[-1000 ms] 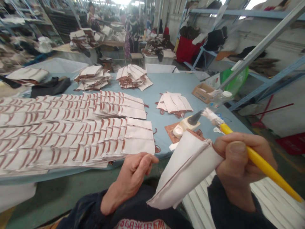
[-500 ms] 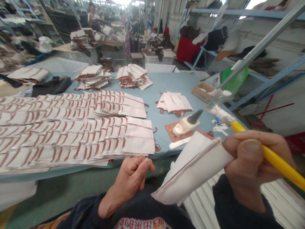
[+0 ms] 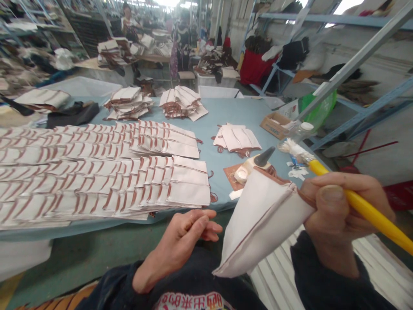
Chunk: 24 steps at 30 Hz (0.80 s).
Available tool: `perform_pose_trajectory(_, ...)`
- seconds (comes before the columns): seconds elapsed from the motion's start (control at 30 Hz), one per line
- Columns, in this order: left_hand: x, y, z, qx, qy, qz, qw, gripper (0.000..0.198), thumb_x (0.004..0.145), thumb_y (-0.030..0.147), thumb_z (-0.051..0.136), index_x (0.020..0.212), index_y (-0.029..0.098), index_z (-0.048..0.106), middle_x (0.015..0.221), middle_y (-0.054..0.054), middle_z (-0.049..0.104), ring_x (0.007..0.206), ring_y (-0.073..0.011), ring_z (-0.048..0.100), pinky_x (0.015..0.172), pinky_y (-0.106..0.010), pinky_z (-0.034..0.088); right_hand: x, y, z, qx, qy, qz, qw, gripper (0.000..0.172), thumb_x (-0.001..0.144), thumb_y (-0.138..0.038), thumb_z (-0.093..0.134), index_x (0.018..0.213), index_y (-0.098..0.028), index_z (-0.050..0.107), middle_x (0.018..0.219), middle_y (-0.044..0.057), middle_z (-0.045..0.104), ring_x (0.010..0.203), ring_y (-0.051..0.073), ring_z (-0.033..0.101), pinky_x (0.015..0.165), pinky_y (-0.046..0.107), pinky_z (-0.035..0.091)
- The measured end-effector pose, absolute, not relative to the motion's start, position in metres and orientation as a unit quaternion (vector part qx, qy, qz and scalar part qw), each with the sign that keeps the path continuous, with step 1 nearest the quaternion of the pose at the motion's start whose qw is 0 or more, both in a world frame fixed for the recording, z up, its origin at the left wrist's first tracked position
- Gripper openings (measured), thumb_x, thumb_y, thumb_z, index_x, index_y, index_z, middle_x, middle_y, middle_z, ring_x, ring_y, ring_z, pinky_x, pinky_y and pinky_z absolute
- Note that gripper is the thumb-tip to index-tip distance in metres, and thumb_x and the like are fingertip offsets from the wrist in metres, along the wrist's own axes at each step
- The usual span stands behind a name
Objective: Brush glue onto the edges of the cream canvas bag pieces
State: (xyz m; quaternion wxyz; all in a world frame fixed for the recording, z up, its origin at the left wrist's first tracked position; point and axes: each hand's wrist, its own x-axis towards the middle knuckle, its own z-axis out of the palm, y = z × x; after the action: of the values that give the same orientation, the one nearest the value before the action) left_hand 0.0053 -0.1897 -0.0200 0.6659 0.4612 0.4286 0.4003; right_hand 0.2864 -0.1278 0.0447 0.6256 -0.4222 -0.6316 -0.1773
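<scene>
My right hand is closed on a yellow-handled brush, whose whitish bristles point away from me over the table's right side. Its thumb and fingers also pinch one corner of a white fabric piece with brown trim, which hangs slanting down to the left. Just left of that piece is my left hand, empty, its fingers stretched out and slightly apart. Behind the held piece, a cream container with a dark conical part stands on a brown board, partly covered.
Overlapping rows of similar white pieces fill the left of the blue-covered table. A small stack lies mid-right, near a cardboard box and a clear jar. White strips lie below my right arm. People are in the background.
My left hand's fingers have gone from a closed pinch to stretched out, moving slightly right. The held fabric piece has swung upward and now covers more of the container. The brush has shifted slightly left.
</scene>
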Motion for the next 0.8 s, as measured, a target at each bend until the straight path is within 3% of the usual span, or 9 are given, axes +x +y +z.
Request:
perform_pose_trajectory(0.1,0.000,-0.195,-0.019,0.495,0.401,0.389,0.665,0.068,0.105,0.070,0.065,0.140,0.014,0.077,0.125,-0.019,0.087,0.110,-0.0291,0.084,0.093,-0.036,0.068,0.287,-0.128,0.045,-0.413,-0.636,-0.179,0.627,0.028,0.096,-0.041,0.073,0.077,-0.021,0.073,0.064,0.000,0.069,0.053,0.016,0.065,0.051,0.028,0.047)
perform_pose_trajectory(0.23,-0.013,-0.198,-0.021,0.541,0.385,0.369,0.650,0.063,0.112,0.060,0.059,0.162,0.020,0.062,0.132,-0.016,0.085,0.116,-0.0272,0.081,0.104,-0.040,0.063,0.289,-0.130,0.046,-0.406,-0.645,-0.183,0.621,0.030,0.098,-0.043,0.072,0.078,-0.020,0.074,0.065,0.002,0.069,0.055,0.016,0.066,0.051,0.028,0.047)
perform_pose_trajectory(0.33,-0.019,-0.198,-0.025,0.526,0.355,0.359,0.685,0.076,0.109,0.055,0.068,0.175,0.027,0.042,0.152,-0.016,0.075,0.132,-0.0283,0.076,0.109,-0.040,0.060,0.289,-0.133,0.046,-0.402,-0.652,-0.187,0.615,0.032,0.100,-0.045,0.071,0.079,-0.021,0.074,0.066,0.002,0.070,0.055,0.017,0.067,0.051,0.029,0.047)
perform_pose_trajectory(0.4,-0.019,-0.199,-0.027,0.510,0.357,0.352,0.699,0.079,0.105,0.053,0.075,0.173,0.026,0.044,0.158,-0.018,0.070,0.136,-0.0286,0.074,0.108,-0.038,0.060,0.289,-0.136,0.046,-0.403,-0.655,-0.178,0.614,0.032,0.100,-0.045,0.072,0.079,-0.022,0.074,0.067,0.002,0.071,0.057,0.018,0.068,0.052,0.031,0.050)
perform_pose_trajectory(0.47,-0.018,-0.198,-0.029,0.507,0.389,0.344,0.688,0.060,0.105,0.054,0.073,0.154,0.020,0.064,0.141,-0.018,0.081,0.114,-0.0256,0.083,0.094,-0.033,0.064,0.290,-0.139,0.045,-0.403,-0.657,-0.150,0.619,0.029,0.100,-0.044,0.073,0.082,-0.022,0.076,0.069,0.002,0.072,0.058,0.018,0.068,0.055,0.032,0.052)
perform_pose_trajectory(0.53,-0.017,-0.196,-0.031,0.530,0.424,0.341,0.651,0.044,0.108,0.056,0.066,0.122,0.016,0.077,0.099,-0.012,0.089,0.071,-0.0180,0.081,0.067,-0.025,0.060,0.291,-0.140,0.046,-0.404,-0.667,-0.120,0.615,0.026,0.102,-0.042,0.071,0.085,-0.022,0.077,0.070,0.001,0.072,0.059,0.018,0.069,0.057,0.031,0.054)
perform_pose_trajectory(0.63,-0.017,-0.190,-0.031,0.625,0.447,0.369,0.523,0.049,0.111,0.050,0.059,0.076,0.018,0.070,0.046,0.005,0.060,0.037,-0.0090,0.051,0.046,-0.020,0.041,0.289,-0.137,0.056,-0.380,-0.714,-0.102,0.579,0.027,0.107,-0.038,0.066,0.088,-0.024,0.077,0.069,-0.001,0.072,0.058,0.016,0.068,0.058,0.028,0.055)
perform_pose_trajectory(0.7,-0.017,-0.185,-0.029,0.667,0.456,0.412,0.422,0.053,0.111,0.042,0.056,0.064,0.020,0.062,0.040,0.007,0.046,0.034,-0.0079,0.045,0.043,-0.019,0.037,0.285,-0.135,0.066,-0.346,-0.757,-0.098,0.545,0.028,0.110,-0.036,0.061,0.088,-0.026,0.075,0.069,-0.002,0.073,0.058,0.016,0.069,0.059,0.027,0.056)
perform_pose_trajectory(0.8,-0.017,-0.176,-0.016,0.697,0.455,0.449,0.325,0.030,0.111,0.030,0.054,0.096,0.021,0.078,0.067,0.002,0.074,0.055,-0.0123,0.068,0.056,-0.019,0.054,0.273,-0.134,0.082,-0.295,-0.803,-0.077,0.512,0.027,0.112,-0.036,0.059,0.091,-0.027,0.072,0.068,-0.003,0.074,0.056,0.016,0.069,0.060,0.028,0.058)
